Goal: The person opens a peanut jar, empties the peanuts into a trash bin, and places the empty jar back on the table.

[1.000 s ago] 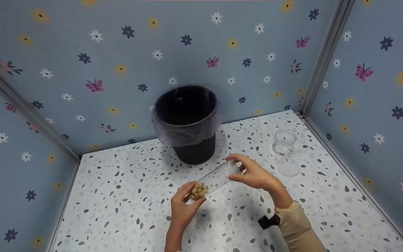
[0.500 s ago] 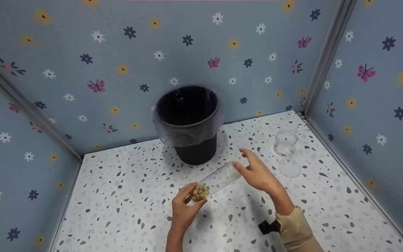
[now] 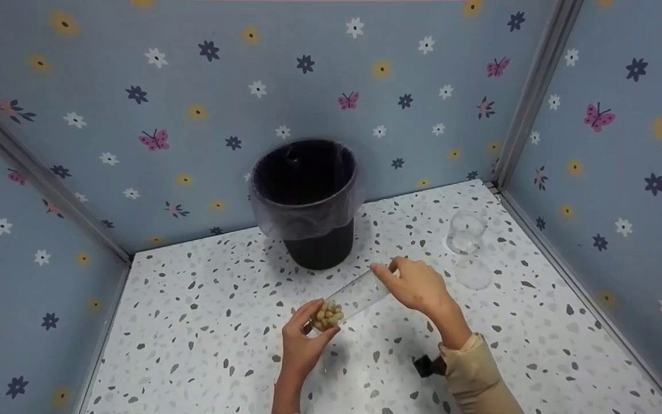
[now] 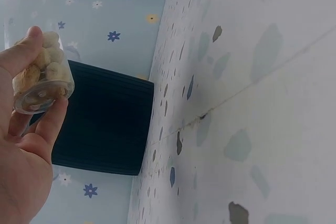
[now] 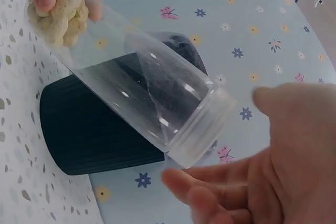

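Note:
My left hand (image 3: pixel 301 348) grips the bottom end of a clear plastic jar (image 3: pixel 360 296), fingers and thumb on either side. The jar leans, its lidded end up and to the right. Peanuts in their shells (image 3: pixel 329 315) are gathered at its lower end, also plain in the left wrist view. A translucent screw lid (image 5: pixel 202 132) sits on the upper end. Around that end is my right hand (image 3: pixel 422 286), which hides the lid in the head view. In the right wrist view its thumb stands off the lid and its bent fingertips are close below the lid's edge.
A black waste bin (image 3: pixel 320 247) with a clear liner (image 3: pixel 308 221) stands behind the jar against the flowered wall. To the right on the speckled table (image 3: pixel 204 345) are a clear round container (image 3: pixel 465 233) and a flat clear disc (image 3: pixel 473 273).
My right hand had the lid between thumb and fingers, drew back with fingers spread, and is now back close over the lid, turned knuckles up. The left hand keeps its grip.

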The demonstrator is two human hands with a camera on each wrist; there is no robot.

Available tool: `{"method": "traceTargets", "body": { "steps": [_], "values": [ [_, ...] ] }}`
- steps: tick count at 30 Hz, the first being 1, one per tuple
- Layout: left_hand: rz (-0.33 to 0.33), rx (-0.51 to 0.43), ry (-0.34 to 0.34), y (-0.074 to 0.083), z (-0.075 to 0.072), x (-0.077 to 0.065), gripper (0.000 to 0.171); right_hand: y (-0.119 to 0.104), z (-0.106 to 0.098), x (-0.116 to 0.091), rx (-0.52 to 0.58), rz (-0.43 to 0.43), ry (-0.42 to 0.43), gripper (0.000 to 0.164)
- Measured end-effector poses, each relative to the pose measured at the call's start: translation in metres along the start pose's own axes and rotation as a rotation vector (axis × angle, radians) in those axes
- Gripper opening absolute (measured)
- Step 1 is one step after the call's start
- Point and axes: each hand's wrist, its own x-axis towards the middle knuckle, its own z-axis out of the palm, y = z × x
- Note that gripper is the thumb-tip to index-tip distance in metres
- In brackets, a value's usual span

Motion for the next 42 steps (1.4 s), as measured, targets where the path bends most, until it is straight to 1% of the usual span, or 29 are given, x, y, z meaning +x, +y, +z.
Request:
{"method": "traceTargets", "body": {
  "steps": [4, 7, 9, 12, 14, 16, 18, 21, 23, 25, 28, 30, 32, 35, 37, 40, 42],
  "values": [
    [0.004, -0.007, 0.009, -0.001, 0.001, -0.001, 0.057, 0.008, 0.002, 0.001, 0.154, -0.159, -0.128, 0.058],
    [0.009, -0.019, 0.01, -0.002, -0.001, -0.001, 0.056, 0.015, 0.001, 0.002, 0.268, -0.278, -0.199, 0.051],
    [0.012, -0.027, 0.007, -0.002, -0.001, -0.002, 0.056, 0.019, 0.0, 0.003, 0.322, -0.344, -0.235, 0.049],
    [0.018, -0.033, 0.008, -0.002, -0.001, -0.001, 0.056, 0.023, -0.002, 0.005, 0.373, -0.418, -0.265, 0.049],
    [0.027, -0.031, 0.014, -0.002, -0.001, -0.001, 0.056, 0.026, -0.003, 0.006, 0.388, -0.452, -0.266, 0.048],
    [0.027, -0.029, 0.017, -0.002, -0.001, -0.002, 0.056, 0.028, -0.003, 0.007, 0.395, -0.468, -0.262, 0.049],
    [0.021, -0.025, 0.015, -0.003, -0.001, -0.003, 0.056, 0.03, -0.002, 0.008, 0.415, -0.461, -0.263, 0.049],
    [-0.003, -0.005, 0.007, -0.004, -0.002, -0.005, 0.056, 0.034, -0.004, 0.007, 0.47, -0.414, -0.257, 0.051],
    [-0.021, 0.007, 0.003, -0.004, -0.003, -0.006, 0.057, 0.037, -0.006, 0.007, 0.503, -0.366, -0.234, 0.051],
    [-0.037, 0.013, 0.003, -0.004, -0.005, -0.007, 0.057, 0.043, -0.008, 0.008, 0.505, -0.319, -0.19, 0.053],
    [-0.055, 0.002, 0.012, -0.005, -0.007, -0.007, 0.057, 0.055, -0.008, 0.012, 0.465, -0.244, -0.128, 0.058],
    [-0.055, 0.004, 0.027, -0.007, -0.008, -0.008, 0.057, 0.064, -0.006, 0.018, 0.433, -0.193, -0.094, 0.06],
    [-0.051, 0.009, 0.044, -0.016, -0.007, -0.01, 0.058, 0.072, -0.003, 0.024, 0.414, -0.146, -0.065, 0.06],
    [-0.052, 0.016, 0.055, -0.032, -0.006, -0.014, 0.06, 0.084, 0.003, 0.034, 0.359, -0.12, 0.004, 0.054],
    [-0.066, 0.005, 0.05, -0.043, -0.004, -0.016, 0.062, 0.094, 0.008, 0.04, 0.3, -0.11, 0.052, 0.049],
    [-0.093, -0.012, 0.039, -0.048, -0.003, -0.02, 0.061, 0.111, 0.015, 0.047, 0.214, -0.091, 0.095, 0.045],
    [-0.099, -0.014, 0.034, -0.049, -0.002, -0.022, 0.061, 0.124, 0.021, 0.051, 0.175, -0.057, 0.097, 0.043]
  ]
}}
